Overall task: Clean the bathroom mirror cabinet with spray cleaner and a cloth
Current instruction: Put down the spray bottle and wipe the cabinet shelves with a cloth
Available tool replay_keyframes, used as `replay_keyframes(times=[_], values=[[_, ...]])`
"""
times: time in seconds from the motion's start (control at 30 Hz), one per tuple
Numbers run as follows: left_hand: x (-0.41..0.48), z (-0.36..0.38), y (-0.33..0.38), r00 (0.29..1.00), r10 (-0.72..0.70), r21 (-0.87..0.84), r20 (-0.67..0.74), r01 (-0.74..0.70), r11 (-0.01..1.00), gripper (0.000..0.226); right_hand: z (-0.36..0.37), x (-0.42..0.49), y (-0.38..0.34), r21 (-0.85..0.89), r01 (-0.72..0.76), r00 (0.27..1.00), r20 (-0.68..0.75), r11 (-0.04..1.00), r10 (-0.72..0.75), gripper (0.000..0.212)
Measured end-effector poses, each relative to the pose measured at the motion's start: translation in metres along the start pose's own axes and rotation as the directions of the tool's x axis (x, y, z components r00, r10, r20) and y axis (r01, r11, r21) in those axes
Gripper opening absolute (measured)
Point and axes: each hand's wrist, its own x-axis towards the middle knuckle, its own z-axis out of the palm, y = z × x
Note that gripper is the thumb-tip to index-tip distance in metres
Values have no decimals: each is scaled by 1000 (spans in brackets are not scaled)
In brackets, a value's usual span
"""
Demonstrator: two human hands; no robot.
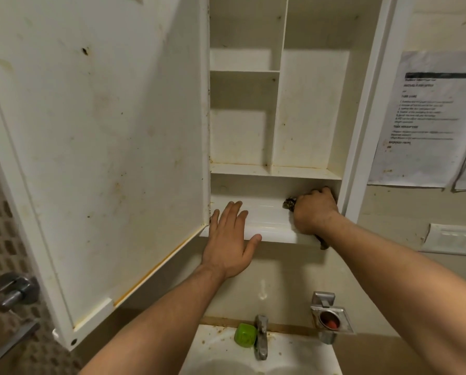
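The white mirror cabinet (278,171) hangs open on the wall, its shelves bare and stained with brown spots. Its door (99,147) swings out to the left, showing a dirty inner face. My left hand (230,238) lies flat, fingers apart, on the front lip of the bottom shelf. My right hand (314,212) is closed on a dark, dirty cloth (289,203) pressed into the right end of the bottom shelf; a bit of cloth also hangs below the shelf edge. No spray cleaner bottle is in view.
Below is a white sink (226,355) with a metal tap (261,336) and a green cap-like object (245,335) beside it. A metal wall fitting (330,319) is at lower right. Printed paper sheets (421,117) hang on the right wall. A door latch (16,292) is at left.
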Motion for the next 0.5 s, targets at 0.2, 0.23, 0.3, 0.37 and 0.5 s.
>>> replay_keyframes(times=[0.2, 0.23, 0.3, 0.37, 0.5], values=[[0, -14, -5, 999, 23, -84, 27, -21, 996, 70, 3, -11, -6, 190, -36, 992, -112, 981, 58, 23], [-1, -15, -4, 999, 22, -92, 24, -20, 996, 68, 10, -18, -9, 297, -25, 983, -166, 954, 77, 21], [5, -19, 1, 999, 36, -99, -8, -37, 994, 66, 17, -28, -9, 522, -27, 957, -233, 852, 173, 17], [13, -23, 9, 995, 81, -96, -54, -86, 992, 65, 13, -32, -7, 771, -68, 918, -201, 634, 343, 18], [33, -29, 25, 964, 208, -44, -163, -218, 975, 61, -16, -46, 4, 995, -84, 868, 100, -54, 487, 27]])
